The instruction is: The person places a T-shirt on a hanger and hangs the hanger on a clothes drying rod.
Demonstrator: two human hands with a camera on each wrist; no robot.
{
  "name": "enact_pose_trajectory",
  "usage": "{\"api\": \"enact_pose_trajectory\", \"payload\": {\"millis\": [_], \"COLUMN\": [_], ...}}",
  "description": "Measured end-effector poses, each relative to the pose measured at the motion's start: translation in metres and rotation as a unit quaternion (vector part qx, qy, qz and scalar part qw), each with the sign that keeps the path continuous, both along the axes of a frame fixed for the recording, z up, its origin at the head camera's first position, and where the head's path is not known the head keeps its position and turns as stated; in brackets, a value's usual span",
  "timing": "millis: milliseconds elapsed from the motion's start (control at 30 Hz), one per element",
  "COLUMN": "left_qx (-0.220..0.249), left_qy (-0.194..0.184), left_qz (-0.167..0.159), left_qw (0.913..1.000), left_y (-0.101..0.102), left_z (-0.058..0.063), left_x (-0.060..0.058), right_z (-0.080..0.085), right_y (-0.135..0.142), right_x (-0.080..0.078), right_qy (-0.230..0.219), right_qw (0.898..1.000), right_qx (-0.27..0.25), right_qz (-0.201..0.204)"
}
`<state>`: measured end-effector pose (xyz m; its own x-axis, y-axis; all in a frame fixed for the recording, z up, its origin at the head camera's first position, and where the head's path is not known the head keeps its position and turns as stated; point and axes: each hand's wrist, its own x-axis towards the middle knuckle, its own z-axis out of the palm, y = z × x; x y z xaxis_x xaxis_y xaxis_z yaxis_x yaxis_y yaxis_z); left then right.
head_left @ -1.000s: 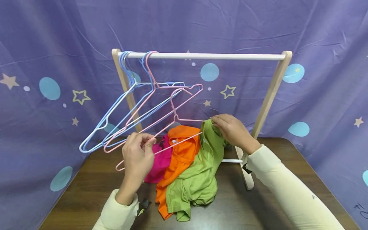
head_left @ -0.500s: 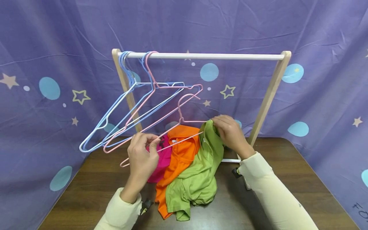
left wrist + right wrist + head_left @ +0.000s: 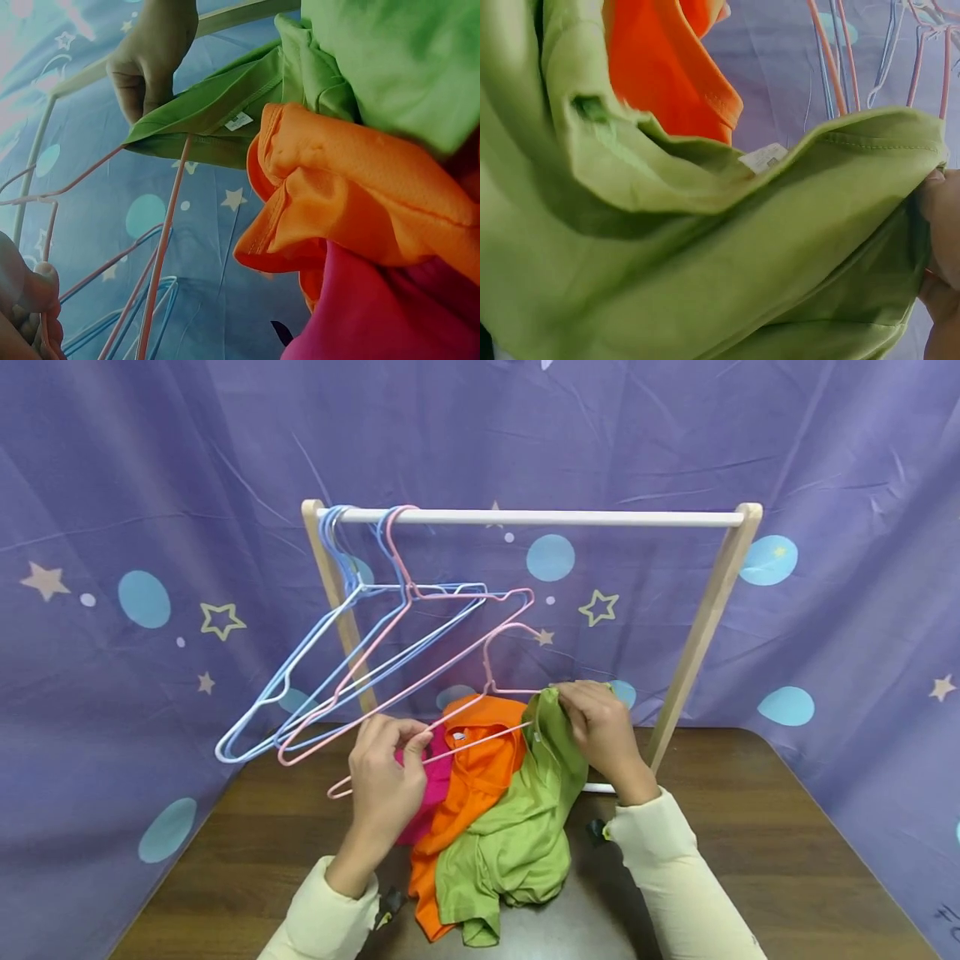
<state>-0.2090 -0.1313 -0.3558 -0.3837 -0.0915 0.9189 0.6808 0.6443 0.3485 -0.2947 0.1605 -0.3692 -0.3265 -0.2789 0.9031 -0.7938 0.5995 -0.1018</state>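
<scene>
My left hand (image 3: 390,777) pinches the left arm of a pink clothes hanger (image 3: 490,687) between thumb and fingers. The hanger's hook points up, and its right end runs into the neck opening of a green T-shirt (image 3: 517,852). By the neckline edge, my right hand (image 3: 602,727) grips the shirt and lifts that part; the rest slumps on the table. A white label (image 3: 239,121) shows inside the collar in the left wrist view. Cloth hides the hanger's far tip. An orange shirt (image 3: 480,768) lies against the green one, with a magenta garment (image 3: 431,802) partly beneath it.
Behind the clothes stands a wooden-sided rack with a white rail (image 3: 540,517). At the rail's left hang another pink hanger (image 3: 410,592) and several blue and white ones, their lower ends jutting forward. The brown table (image 3: 720,852) reaches a purple curtain (image 3: 637,435).
My left hand has moved right with the pink hanger, so its end reaches further into the green shirt's neck. The right hand keeps its grip while its forearm has swung left.
</scene>
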Motion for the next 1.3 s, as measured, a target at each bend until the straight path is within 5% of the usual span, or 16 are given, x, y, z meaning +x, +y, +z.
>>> {"api": "enact_pose_trajectory", "payload": {"millis": [533,867,1300], "left_qx": [-0.012,-0.013,-0.024], "left_qy": [0.004,0.013,0.009], "left_qz": [-0.019,-0.01,-0.008], "left_qw": [0.9997,0.9998,0.9996], "left_y": [0.009,0.007,0.011], "left_z": [-0.005,-0.004,-0.011], "left_x": [0.0,0.001,-0.003], "right_z": [-0.006,-0.006,-0.009], "right_y": [0.007,0.004,-0.021], "right_x": [0.017,0.014,0.017], "right_qy": [-0.003,0.008,0.041], "right_qw": [1.0,1.0,0.998], "right_qx": [-0.023,-0.02,-0.031], "right_qz": [0.0,0.008,0.021]}}
